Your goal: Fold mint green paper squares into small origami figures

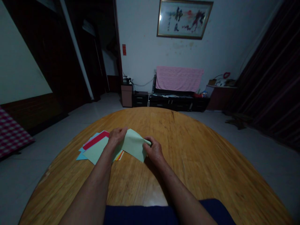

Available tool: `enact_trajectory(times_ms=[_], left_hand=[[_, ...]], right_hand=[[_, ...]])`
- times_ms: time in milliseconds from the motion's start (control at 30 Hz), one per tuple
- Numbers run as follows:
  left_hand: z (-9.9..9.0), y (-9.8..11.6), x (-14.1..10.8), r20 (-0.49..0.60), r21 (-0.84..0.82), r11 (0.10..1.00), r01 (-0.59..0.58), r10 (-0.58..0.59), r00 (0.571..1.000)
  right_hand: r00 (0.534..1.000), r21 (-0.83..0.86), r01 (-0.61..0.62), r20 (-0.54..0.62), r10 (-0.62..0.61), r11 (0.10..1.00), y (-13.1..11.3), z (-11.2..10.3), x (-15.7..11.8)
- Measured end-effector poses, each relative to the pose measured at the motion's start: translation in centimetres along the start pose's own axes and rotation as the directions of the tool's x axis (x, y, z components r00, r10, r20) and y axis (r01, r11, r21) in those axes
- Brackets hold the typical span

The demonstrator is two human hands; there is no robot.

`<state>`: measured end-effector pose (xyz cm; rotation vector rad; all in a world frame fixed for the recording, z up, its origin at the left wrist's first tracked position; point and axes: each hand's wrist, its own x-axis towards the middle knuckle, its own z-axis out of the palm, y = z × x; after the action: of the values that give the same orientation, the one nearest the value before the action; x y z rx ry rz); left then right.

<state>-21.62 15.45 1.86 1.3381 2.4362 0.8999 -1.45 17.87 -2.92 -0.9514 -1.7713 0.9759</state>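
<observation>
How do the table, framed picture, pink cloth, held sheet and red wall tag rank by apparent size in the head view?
1. Table
2. Framed picture
3. Pink cloth
4. Held sheet
5. Red wall tag

Apparent size only; the table and sheet are nearer the camera.

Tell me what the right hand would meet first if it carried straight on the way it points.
The right hand would first meet the pale green sheet it grips, right at its fingers. Beyond that, depth is unclear from this one view.
</observation>
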Motion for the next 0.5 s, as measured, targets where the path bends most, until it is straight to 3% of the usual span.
enact_trajectory(times_ms=[67, 167, 200, 300, 400, 500], left_hand=[[0.5, 0.6, -0.5, 0.077, -0.242, 0.969, 0.048, -0.031, 0.997], [1.9, 1.3, -1.2, 0.292, -0.650, 0.742, 0.165, 0.043, 0.955], [2.4, 1.5, -1.3, 0.343, -0.704, 0.677, 0.212, 0.063, 0.937], [4.0, 2.0, -1.6, 0.334, -0.798, 0.542, 0.263, 0.035, 0.942], [5.4, 2.4, -1.6, 0.351, -0.838, 0.462, 0.292, 0.046, 0.935], [6.4, 2.7, -1.7, 0.364, -0.855, 0.410, 0.319, 0.033, 0.931]], right_hand=[[0.999, 0.063, -0.028, -0.044, 0.031, 0.998, 0.6, -0.6, 0.5], [0.994, 0.126, -0.072, -0.075, 0.082, 0.989, 1.3, -1.5, 1.0], [0.989, 0.154, -0.098, -0.092, 0.113, 0.983, 1.4, -1.7, 1.2], [0.960, 0.302, -0.191, -0.140, 0.242, 0.934, 1.5, -2.4, 1.5], [0.917, 0.483, -0.260, -0.146, 0.370, 0.836, 1.5, -2.9, 1.6], [0.875, 0.563, -0.305, -0.153, 0.459, 0.768, 1.7, -3.3, 1.8]])
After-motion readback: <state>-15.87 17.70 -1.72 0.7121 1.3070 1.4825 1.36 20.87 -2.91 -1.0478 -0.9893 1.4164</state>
